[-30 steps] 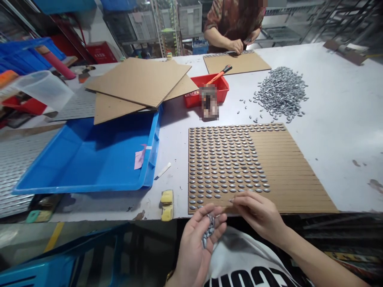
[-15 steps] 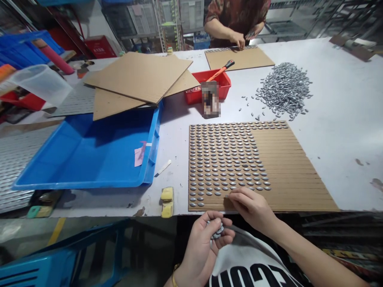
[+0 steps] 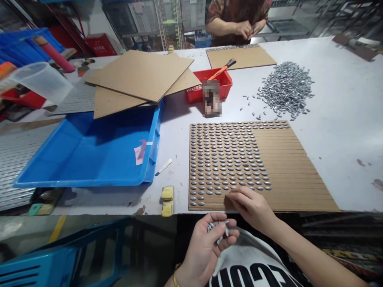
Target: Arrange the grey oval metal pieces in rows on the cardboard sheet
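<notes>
A handful of small silver spindle-shaped metal pieces [image 3: 222, 231] lies in my left hand [image 3: 206, 243]. Its fingers curl around them, thumb on top, just below the table's front edge. My right hand [image 3: 251, 205] is over the near part of a cardboard sheet [image 3: 290, 167], fingertips pinched together at the lower rows. What shows at those fingertips appears to be one silver piece [image 3: 226, 195], mostly hidden. Rows of the same pieces [image 3: 221, 157] cover the left part of the sheet, with short rows along its top edge. Creased lines run across the bare right part.
Beyond the sheet lies a pile of silver pieces [image 3: 285, 89]. A red bin [image 3: 226, 85] with an orange-handled tool stands at centre; left are a blue tray [image 3: 89, 159], stacked cardboard [image 3: 140, 75] and a yellow block [image 3: 167, 201]. Opposite, a person's hands [image 3: 247, 30] are above another sheet [image 3: 242, 57].
My left hand has shifted slightly right and its pieces show more openly. My right hand stays almost in place. The other person's hands have lifted off their sheet and come together.
</notes>
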The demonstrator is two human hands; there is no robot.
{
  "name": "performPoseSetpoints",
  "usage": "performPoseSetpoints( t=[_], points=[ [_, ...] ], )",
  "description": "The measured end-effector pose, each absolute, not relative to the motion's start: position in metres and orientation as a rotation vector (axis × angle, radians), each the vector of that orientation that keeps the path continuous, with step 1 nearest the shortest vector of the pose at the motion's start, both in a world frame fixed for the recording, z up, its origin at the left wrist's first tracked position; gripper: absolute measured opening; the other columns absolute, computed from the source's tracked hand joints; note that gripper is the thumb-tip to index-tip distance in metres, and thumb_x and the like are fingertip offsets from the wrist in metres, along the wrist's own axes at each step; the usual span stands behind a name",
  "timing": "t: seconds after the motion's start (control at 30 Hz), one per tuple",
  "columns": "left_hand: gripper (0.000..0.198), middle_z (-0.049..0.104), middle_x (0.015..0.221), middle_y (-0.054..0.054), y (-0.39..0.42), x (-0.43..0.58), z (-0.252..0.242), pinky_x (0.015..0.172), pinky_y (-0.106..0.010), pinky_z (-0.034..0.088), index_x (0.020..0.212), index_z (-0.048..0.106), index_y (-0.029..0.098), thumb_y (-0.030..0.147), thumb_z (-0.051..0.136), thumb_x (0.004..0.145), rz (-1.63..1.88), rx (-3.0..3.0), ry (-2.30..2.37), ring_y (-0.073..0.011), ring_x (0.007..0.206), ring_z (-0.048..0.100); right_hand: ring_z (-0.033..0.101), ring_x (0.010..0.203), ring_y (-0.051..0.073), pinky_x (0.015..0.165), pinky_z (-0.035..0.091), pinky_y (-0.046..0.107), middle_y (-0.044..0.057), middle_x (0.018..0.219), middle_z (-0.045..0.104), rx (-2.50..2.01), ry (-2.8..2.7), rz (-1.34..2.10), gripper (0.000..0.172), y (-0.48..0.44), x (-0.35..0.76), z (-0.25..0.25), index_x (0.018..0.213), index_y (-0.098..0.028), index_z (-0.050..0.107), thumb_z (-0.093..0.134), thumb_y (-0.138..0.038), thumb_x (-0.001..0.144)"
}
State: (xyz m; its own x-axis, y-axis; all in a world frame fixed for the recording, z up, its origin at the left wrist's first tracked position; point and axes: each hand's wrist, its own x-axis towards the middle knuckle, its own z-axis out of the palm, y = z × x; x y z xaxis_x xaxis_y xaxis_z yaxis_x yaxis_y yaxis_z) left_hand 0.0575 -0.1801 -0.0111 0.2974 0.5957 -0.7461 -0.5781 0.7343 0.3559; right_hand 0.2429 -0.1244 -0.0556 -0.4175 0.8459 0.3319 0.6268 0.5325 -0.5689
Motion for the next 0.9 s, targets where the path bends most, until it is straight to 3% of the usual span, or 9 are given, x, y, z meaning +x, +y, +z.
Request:
performPoseSetpoints(
  t=[0.27,0.9],
  points=[
    [0.022,0.063,0.069,-0.005,-0.184,0.059,-0.021,0.056,-0.021,0.040,0.088,0.068,0.011,0.023,0.074,0.072,0.848,0.056,0.990,-0.0085,0.057,0.054,0.059,0.083,0.014,0.071,0.050,0.025,0.007,0.091,0.063,-1.218,-2.234,0.461,0.022,-0.124,0.243,-0.051,0.096,-0.020,0.063,0.045,-0.010,0.090],
    [0.024,0.063,0.072,-0.005,-0.185,0.059,-0.023,0.062,-0.024,0.041,0.088,0.067,0.012,0.019,0.076,0.067,0.853,0.023,0.992,-0.0100,0.063,0.054,0.059,0.082,0.014,0.070,0.050,0.024,0.007,0.092,0.063,-1.231,-2.282,0.455,0.022,-0.125,0.245,-0.051,0.096,-0.020,0.063,0.043,-0.010,0.090]
  ],
)
